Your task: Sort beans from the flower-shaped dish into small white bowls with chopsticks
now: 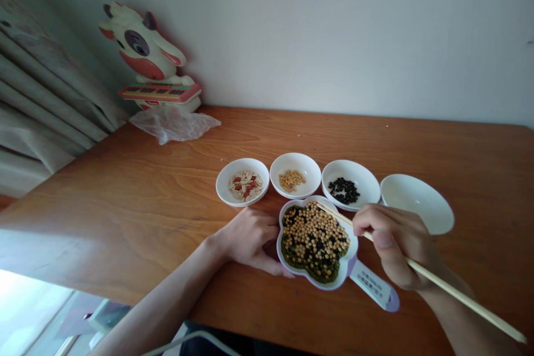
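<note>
A flower-shaped white dish (287, 217) with a labelled handle holds a mix of yellow, green and black beans. My left hand (250, 239) rests against its left rim, fingers curled round the edge. My right hand (396, 242) grips a pair of wooden chopsticks (454, 292), whose tips reach over the dish's upper right part. Behind the dish stand small white bowls: one with pale seeds and red bits (242, 181), one with yellow beans (295, 174), one with black beans (350, 184), and one with nothing in it (417, 202).
The wooden table (125, 200) runs to a white wall. A cow-shaped toy (150, 61) and a crumpled clear plastic bag (173, 122) sit at the back left corner. A curtain (41, 94) hangs at the left.
</note>
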Available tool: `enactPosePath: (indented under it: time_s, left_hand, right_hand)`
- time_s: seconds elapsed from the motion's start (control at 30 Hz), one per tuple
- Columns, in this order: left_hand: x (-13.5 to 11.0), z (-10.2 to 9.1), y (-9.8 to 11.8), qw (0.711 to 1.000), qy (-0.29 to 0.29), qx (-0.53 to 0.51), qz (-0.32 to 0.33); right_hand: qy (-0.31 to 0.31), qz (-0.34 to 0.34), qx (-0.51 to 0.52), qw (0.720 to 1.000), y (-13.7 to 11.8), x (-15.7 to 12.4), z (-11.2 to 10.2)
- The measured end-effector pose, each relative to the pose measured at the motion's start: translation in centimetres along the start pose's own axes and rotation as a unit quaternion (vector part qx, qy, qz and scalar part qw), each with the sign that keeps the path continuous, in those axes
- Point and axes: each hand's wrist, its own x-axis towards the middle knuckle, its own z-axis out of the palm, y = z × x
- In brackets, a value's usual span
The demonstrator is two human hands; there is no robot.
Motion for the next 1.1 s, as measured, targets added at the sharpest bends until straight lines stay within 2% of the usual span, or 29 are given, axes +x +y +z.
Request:
enactPosePath:
  time_s: [0.33,0.53,0.73,1.1]
  left_hand:
    - [-0.1,0.0,0.0,1.000,0.004,0.000,-0.004]
    - [0.1,-0.1,0.1,1.000,0.000,-0.001,-0.003]
    - [0.1,-0.2,0.2,1.000,0.004,-0.002,-0.007]
    - [0.2,-0.4,0.3,1.000,0.000,-0.006,-0.005]
  right_hand:
    - [-0.002,0.059,0.002,0.998,-0.3,0.1,0.2]
    - [0.036,0.117,0.051,0.991,0.1,-0.1,0.6]
    - [0.073,0.202,0.120,0.969,1.0,-0.4,1.2]
    - [0.087,0.233,0.201,0.947,1.2,0.0,1.4]
